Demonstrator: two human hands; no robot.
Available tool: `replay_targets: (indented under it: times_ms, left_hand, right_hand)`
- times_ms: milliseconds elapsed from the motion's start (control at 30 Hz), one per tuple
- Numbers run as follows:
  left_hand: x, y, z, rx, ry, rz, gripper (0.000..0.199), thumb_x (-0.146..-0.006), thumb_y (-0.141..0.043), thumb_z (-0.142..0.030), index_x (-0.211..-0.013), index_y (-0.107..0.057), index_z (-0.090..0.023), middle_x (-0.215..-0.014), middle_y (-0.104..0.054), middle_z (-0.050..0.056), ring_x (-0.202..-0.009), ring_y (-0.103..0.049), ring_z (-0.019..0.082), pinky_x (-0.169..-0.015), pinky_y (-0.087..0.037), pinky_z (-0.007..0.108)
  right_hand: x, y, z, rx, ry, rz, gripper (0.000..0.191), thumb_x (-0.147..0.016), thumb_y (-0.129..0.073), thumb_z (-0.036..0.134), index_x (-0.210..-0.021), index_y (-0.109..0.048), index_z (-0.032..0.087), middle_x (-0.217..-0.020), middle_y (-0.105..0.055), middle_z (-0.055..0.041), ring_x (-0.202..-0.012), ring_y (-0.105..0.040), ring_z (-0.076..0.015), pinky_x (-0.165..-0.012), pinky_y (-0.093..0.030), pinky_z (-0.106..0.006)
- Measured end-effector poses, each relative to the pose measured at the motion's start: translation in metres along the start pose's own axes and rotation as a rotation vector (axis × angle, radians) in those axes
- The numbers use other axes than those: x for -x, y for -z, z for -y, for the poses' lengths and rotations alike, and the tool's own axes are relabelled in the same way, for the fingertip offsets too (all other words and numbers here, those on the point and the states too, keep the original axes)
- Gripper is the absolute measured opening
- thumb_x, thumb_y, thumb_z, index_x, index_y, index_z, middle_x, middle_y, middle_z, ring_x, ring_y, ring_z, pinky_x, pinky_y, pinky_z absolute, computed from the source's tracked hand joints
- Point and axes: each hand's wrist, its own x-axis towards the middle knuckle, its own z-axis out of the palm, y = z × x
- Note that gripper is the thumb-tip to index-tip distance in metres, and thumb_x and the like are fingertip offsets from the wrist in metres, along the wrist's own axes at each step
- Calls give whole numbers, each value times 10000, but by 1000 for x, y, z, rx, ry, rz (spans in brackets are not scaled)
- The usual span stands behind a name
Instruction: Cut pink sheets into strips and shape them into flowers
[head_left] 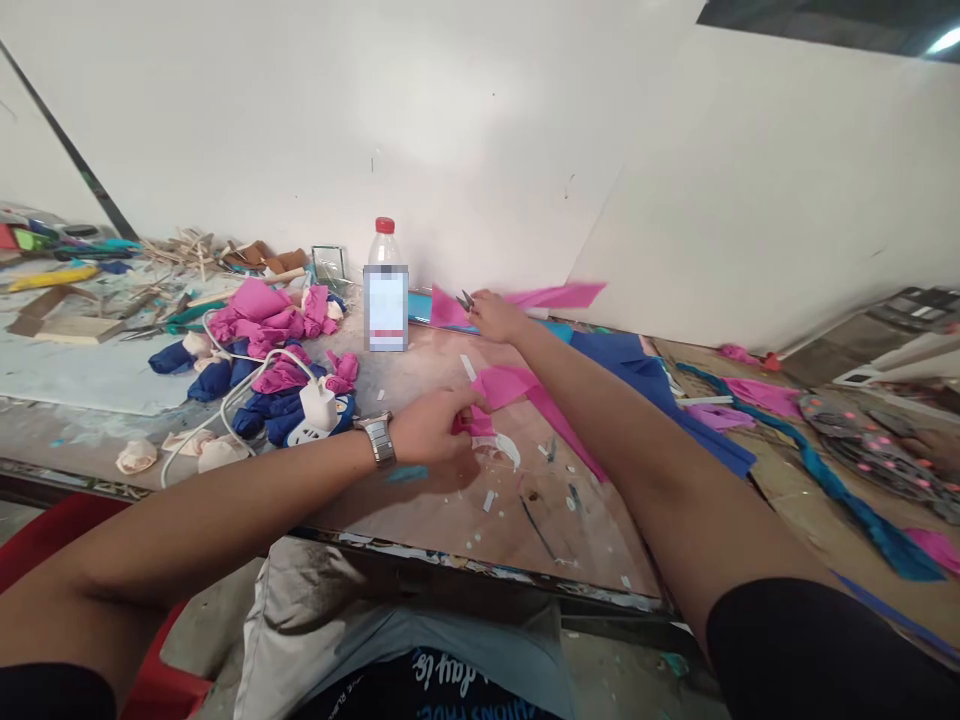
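Note:
My left hand [435,425], with a metal watch on its wrist, pinches the end of a pink strip [510,385] at the middle of the table. The strip runs right and passes under my right forearm. Farther back, my right hand [496,316] is closed around small dark scissors [465,301], whose tips point left. Another pink piece [448,308] lies behind and beside the scissors, and a pink length [562,296] extends to the right behind my right hand. The two hands are apart.
A red-capped bottle [385,240] stands behind a phone [386,310]. Left are pink and blue fabric bundles [259,310], a white charger [318,405] with a cable, and wooden sticks [184,252]. Blue cloth [622,365] and a teal strip [817,470] lie right. The table's front edge [480,570] is near.

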Motion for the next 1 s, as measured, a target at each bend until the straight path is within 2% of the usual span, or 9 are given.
replay_targets:
  times_ms: [100, 167, 300, 467, 567, 700, 867, 933, 1000]
  left_hand:
    - [-1, 1, -2, -35, -21, -5, 250, -743, -593, -154, -940, -745, -178, -858, -718, 53, -854, -607, 211, -767, -432, 310]
    - [-1, 1, -4, -32, -27, -13, 187, -743, -590, -157, -846, -745, -175, -826, -716, 52, -823, -598, 205, -758, -423, 311]
    - [-1, 2, -7, 112, -21, -54, 155, -737, -557, -139, -780, -703, -164, -742, -665, 11, -692, -533, 147, -676, -380, 281]
    - [-3, 6, -8, 500, 33, -85, 117, -737, -488, -141, -683, -592, -149, -626, -540, -27, -599, -463, 100, -589, -353, 237]
    - [-5, 7, -7, 664, 103, -133, 94, -737, -492, -163, -725, -584, -147, -621, -555, -27, -547, -466, 89, -542, -350, 222]
    - [-9, 3, -5, 878, 163, -258, 147, -781, -559, -206, -923, -567, -166, -653, -565, -47, -522, -475, 76, -521, -349, 199]
    - [-12, 0, -2, 979, 215, -426, 271, -827, -612, -251, -1065, -498, -189, -725, -608, -41, -585, -538, 84, -579, -421, 193]
    - [-9, 2, -4, 975, 158, -408, 305, -855, -608, -272, -1119, -473, -201, -728, -602, -45, -583, -541, 89, -580, -429, 198]
    - [-4, 5, -12, 947, 84, -344, 379, -886, -601, -292, -1220, -432, -227, -740, -594, -51, -578, -537, 94, -574, -424, 204]
  right_hand:
    - [2, -16, -5, 28, -32, 47, 369, -1033, -396, 277, -1099, -683, 54, -1170, -672, -241, -1144, -587, -325, -1016, -449, -448]
    - [5, -20, -8, 45, -52, 69, 363, -1027, -404, 268, -1113, -683, 53, -1164, -685, -253, -1074, -621, -331, -968, -460, -445]
    - [13, -24, -16, 67, -88, 82, 377, -1024, -432, 296, -1239, -635, 62, -1294, -633, -256, -1141, -603, -341, -967, -449, -432]
    - [22, -33, -27, 46, -121, 97, 367, -967, -591, 308, -1246, -635, 73, -1290, -629, -236, -1188, -576, -311, -1015, -427, -393]
    - [27, -36, -26, -1, -147, 69, 398, -956, -613, 305, -1286, -613, 82, -1318, -614, -228, -1207, -555, -300, -1043, -412, -402]
    - [42, -25, -16, -96, -193, -8, 500, -966, -591, 389, -1359, -566, 81, -1416, -542, -253, -1260, -516, -348, -1061, -392, -489]
    - [95, 2, 10, -361, -43, 66, 559, -1077, -221, 502, -1341, -608, 198, -1226, -702, -99, -1041, -661, -204, -935, -506, -352]
    - [122, 10, 24, -638, 85, 146, 534, -1029, -393, 562, -1360, -600, 198, -1284, -683, -109, -1109, -654, -232, -957, -505, -373]
    - [144, 15, 40, -686, 165, 186, 515, -935, -605, 555, -1317, -632, 210, -1327, -660, -106, -1186, -620, -268, -1017, -472, -411]
